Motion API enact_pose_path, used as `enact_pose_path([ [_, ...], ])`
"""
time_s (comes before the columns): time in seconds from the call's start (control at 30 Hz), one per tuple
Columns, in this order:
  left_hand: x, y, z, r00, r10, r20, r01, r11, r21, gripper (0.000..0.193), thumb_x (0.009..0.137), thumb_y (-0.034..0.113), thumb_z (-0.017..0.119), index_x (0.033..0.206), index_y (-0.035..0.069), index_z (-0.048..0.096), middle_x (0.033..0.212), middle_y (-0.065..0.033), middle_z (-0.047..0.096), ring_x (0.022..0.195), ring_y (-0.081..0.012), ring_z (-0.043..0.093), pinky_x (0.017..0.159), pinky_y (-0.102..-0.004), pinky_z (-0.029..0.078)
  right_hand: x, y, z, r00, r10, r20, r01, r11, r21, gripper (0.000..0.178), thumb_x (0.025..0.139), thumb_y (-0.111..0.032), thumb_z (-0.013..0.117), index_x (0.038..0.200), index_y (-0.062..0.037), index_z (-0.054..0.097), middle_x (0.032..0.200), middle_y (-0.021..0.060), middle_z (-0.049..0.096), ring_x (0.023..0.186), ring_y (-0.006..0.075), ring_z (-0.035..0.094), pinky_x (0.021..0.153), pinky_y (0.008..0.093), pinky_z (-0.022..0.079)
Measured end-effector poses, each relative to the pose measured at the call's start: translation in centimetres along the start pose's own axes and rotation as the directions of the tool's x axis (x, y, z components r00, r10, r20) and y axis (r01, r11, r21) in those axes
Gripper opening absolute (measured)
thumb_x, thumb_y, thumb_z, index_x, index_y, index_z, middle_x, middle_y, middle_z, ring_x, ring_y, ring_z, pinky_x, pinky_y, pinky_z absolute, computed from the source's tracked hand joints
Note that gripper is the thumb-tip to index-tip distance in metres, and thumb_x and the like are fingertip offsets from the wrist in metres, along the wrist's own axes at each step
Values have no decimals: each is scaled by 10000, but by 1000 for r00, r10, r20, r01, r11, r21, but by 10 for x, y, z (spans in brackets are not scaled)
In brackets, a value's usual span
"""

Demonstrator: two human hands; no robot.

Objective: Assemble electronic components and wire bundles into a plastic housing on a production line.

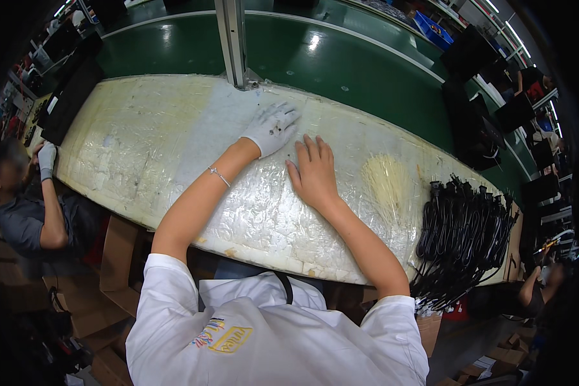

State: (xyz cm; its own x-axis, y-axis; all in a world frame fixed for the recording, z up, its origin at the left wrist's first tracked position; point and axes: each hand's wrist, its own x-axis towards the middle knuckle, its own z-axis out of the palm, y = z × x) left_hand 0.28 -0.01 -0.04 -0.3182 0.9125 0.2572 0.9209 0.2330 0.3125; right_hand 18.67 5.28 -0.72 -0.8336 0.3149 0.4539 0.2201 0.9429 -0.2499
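Note:
My left hand (272,128), in a soiled white glove, lies flat on the film-covered workbench (148,135) with its fingers stretched out. Bare and also resting on the bench, my right hand (315,172) has its fingers extended and the thumb apart. Neither hand holds anything. To the right of my right hand lies a fanned bunch of thin cream-coloured ties (385,183). Beyond that, a large pile of bundled black cables (463,225) covers the bench's right end.
A metal post (232,45) rises at the bench's far edge, before a green conveyor surface (341,61). A co-worker (42,199) sits at the left end, another person (540,289) at the far right. Cardboard boxes (119,257) stand below the bench.

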Motion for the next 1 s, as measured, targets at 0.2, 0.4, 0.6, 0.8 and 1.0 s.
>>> enact_pose_path([
  [0.2, 0, -2, 1, 1000, 5, -2, -5, 1000, -2, 425, 958, 332, 512, 1342, 155, 559, 1449, -66, 478, 1395, -270, 367, 1151, -456, 266, 1, 0, 0, 1000, 3, 4, -3, 1000, -2, 475, 914, -256, 585, 1271, 50, 518, 1376, 277, 462, 1291, 484, 378, 1090, 557, 276],
  [0.4, 2, -1, 1, 1000, 6, 11, -6, 1000, -15, 425, 962, 332, 507, 1344, 152, 556, 1456, -69, 468, 1399, -270, 360, 1155, -449, 259, 1, 1, -1, 1000, 13, 3, -13, 1000, 6, 474, 912, -254, 587, 1269, 52, 523, 1374, 277, 465, 1295, 484, 375, 1091, 557, 276],
  [0.6, 1, -4, 5, 1000, 8, 5, -8, 1000, -24, 424, 965, 330, 504, 1346, 151, 555, 1458, -72, 466, 1399, -272, 360, 1156, -440, 259, 2, 0, 1, 1000, 9, 16, -9, 1000, -2, 476, 911, -251, 588, 1269, 57, 525, 1373, 276, 467, 1298, 484, 373, 1091, 553, 278],
  [0.8, 5, -1, 6, 1000, 18, -14, -19, 1000, -22, 433, 963, 330, 507, 1354, 148, 546, 1453, -86, 468, 1391, -279, 370, 1152, -436, 271, 1, 4, -3, 1000, 16, 5, -16, 1000, 0, 476, 910, -248, 587, 1272, 55, 524, 1374, 275, 466, 1300, 483, 371, 1095, 547, 275],
  [1.0, 0, -18, -17, 998, -58, 11, 59, 985, -161, 466, 954, 349, 531, 1363, 126, 528, 1435, -152, 472, 1344, -333, 417, 1141, -403, 300, 2, -3, 9, 1000, -18, 3, 18, 1000, 12, 474, 899, -247, 600, 1266, 46, 531, 1364, 272, 477, 1283, 487, 390, 1082, 545, 297],
])
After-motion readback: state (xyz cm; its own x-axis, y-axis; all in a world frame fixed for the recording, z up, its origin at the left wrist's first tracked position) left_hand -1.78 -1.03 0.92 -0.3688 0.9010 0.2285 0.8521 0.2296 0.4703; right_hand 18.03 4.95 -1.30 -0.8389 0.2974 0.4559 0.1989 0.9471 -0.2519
